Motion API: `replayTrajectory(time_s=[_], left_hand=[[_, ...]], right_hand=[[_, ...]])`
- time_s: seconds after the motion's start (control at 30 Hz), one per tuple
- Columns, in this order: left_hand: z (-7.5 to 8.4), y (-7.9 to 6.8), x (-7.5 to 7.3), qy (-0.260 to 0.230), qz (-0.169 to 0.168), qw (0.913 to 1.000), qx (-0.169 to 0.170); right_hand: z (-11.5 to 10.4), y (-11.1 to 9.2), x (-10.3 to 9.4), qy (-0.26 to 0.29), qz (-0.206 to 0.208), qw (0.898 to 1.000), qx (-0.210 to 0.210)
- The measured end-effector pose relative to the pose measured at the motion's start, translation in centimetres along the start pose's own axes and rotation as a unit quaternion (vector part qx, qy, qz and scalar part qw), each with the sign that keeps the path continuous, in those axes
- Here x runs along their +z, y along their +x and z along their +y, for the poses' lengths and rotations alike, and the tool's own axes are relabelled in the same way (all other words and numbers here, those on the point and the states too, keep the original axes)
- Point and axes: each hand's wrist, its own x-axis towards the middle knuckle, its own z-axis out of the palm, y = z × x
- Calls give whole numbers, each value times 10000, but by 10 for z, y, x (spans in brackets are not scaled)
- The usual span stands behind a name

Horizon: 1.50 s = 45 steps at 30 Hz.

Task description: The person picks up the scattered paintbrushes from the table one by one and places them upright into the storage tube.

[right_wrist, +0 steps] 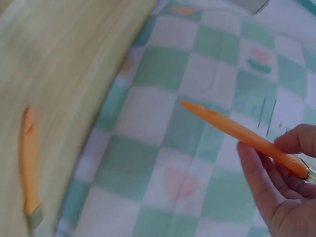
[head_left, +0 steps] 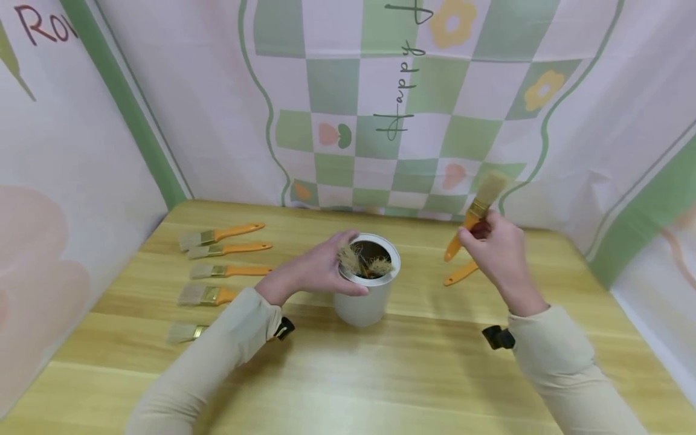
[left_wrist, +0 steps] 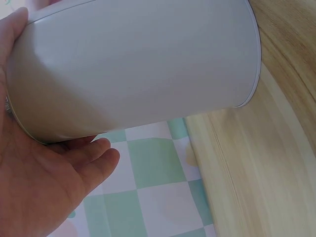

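We've got the left hand (head_left: 318, 269) on the white canister (head_left: 361, 308), fingers spread wide and curled round its rim; canister's upright on the wood-grain surface (head_left: 380, 377), pale tufts (head_left: 379, 264) showing at its mouth. Our right hand (head_left: 502, 251) has its fingers closed in a pinch on an orange-handled paintbrush (head_left: 478, 209), bristles up, clear of the surface. Second paintbrush (head_left: 461, 275) lies below it. Five more paintbrushes (head_left: 239, 231) lie left of the canister.
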Motion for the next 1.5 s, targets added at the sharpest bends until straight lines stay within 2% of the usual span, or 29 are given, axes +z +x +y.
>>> replayTrajectory(time_s=[0.1, 0.2, 0.33, 0.43, 0.63, 0.77, 0.9, 1.17, 1.3, 1.5], left_hand=[[0, 1, 1, 72, -15, 9999, -80], [1, 2, 1, 114, -60, 9998, -150], [2, 2, 1, 57, -61, 9999, -133], [1, 1, 1, -10, 4, 9999, -135], [-3, -6, 4, -10, -3, 9999, -108], [-5, -6, 5, -102, 33, 9999, 32], [-3, -3, 3, 22, 39, 10000, 76], [0, -1, 1, 120, 9, 9999, -17], [-1, 0, 1, 58, 6, 10000, -10], [0, 0, 1, -39, -10, 9999, 125]], right_hand=[[-15, 3, 11, 687, 199, 9973, -168], [-27, 5, 17, 1328, 312, 9902, -295], [-41, 5, 16, 1948, 332, 9781, -657], [-52, 4, 16, 2276, 147, 9693, -921], [-70, -7, 28, 2122, -394, 9639, -1561], [-76, -11, 36, 2214, -630, 9579, -1716], [-77, -10, 43, 2204, -708, 9564, -1781], [-74, -15, 55, 1801, -710, 9568, -2169], [-74, -16, 59, 1722, -690, 9575, -2210], [-73, -15, 61, 1548, -886, 9629, -2024]])
